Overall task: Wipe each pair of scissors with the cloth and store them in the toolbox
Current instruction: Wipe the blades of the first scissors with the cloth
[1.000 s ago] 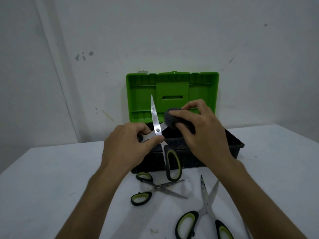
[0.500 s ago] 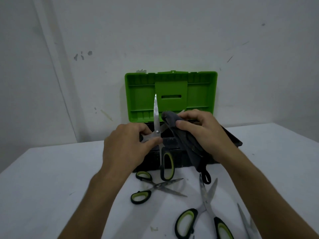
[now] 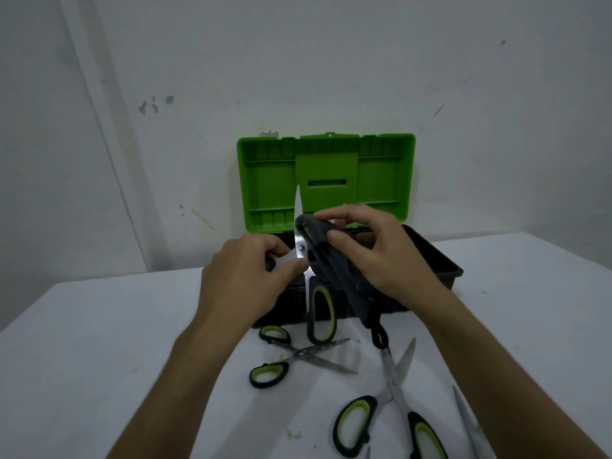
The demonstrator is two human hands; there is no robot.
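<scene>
Cloth wraps held scissors.

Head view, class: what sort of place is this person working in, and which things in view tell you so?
Probably a plain workroom or utility space, not a kitchen or office. A bare white table stands against a scuffed, marked white wall, and an open green-lidded toolbox sits on it with several scissors lying in front.

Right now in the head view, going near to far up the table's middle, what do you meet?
Large scissors lying open → smaller scissors lying open → held scissors, gripped by the left hand, with the cloth in the right hand → black toolbox → its raised green lid.
</scene>
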